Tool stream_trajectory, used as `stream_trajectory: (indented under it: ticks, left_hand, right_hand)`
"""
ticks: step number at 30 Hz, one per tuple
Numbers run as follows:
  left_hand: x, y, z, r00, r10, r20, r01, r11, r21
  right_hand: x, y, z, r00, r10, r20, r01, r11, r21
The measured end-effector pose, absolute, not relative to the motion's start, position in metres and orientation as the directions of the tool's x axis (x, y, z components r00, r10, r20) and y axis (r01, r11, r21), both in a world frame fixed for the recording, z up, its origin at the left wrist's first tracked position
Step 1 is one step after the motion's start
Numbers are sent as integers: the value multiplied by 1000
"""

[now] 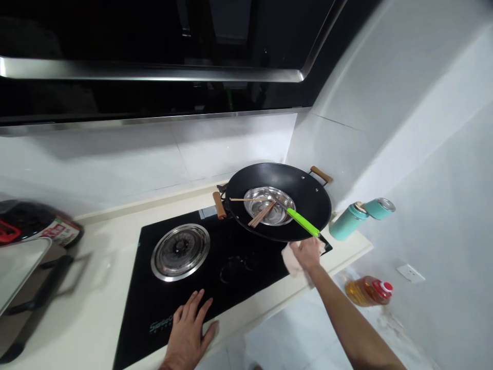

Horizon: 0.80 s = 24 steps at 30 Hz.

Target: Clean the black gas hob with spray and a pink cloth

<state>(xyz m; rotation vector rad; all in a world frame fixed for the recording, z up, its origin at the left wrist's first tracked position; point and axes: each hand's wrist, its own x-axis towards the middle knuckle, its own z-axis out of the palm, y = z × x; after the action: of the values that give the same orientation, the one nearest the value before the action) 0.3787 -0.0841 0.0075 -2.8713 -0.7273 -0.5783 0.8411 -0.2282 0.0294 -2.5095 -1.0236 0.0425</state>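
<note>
My right hand (308, 252) presses a pale pink cloth (293, 260) onto the front right corner of the black glass cooktop (246, 288). Its fingers are partly hidden beneath the wok's rim. Flat near the cooktop's front edge lies my left hand (189, 326), fingers spread and holding nothing. A black wok (316, 205) with wooden side handles stands over the right burner. Inside it sits a steel bowl (254, 194), with several wooden chopsticks (262, 215) and a green-handled utensil (302, 222) resting across it.
The left burner (181, 252) is uncovered. A teal flask (348, 222) stands right of the wok. An oil bottle (367, 291) is on the floor. A pot-like appliance (31, 298) occupies the left counter, and a range hood (154, 72) hangs above.
</note>
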Motion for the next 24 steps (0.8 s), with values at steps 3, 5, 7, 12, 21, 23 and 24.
stream_trajectory:
  ticks: [3,5,7,12,21,23,24]
  left_hand:
    - [379,-84,5,813,439,383,484,-875,-24]
    - [379,-85,5,813,437,384,484,-875,-28]
    - [379,-86,6,810,433,394,483,-875,-31]
    - [380,-88,11,808,416,418,468,-883,-26]
    - [381,-90,15,808,460,369,478,-877,48]
    - [381,-91,15,804,470,363,484,-873,58]
    - [381,-91,14,802,477,360,488,-870,66]
  right_hand:
    - [789,-237,14,646,730,222,744,-538,-396]
    - [766,-236,8,540,802,256,813,-419,-403]
    - [758,-227,10,445,865,230,848,-325,-419]
    - [777,-170,34,302,951,72,848,-233,-477]
    - [771,-170,34,262,961,86,840,-183,-511]
    - [771,-201,28,254,957,141,844,-148,-515]
    - [775,-218,26,255,952,170,847,-135,-514]
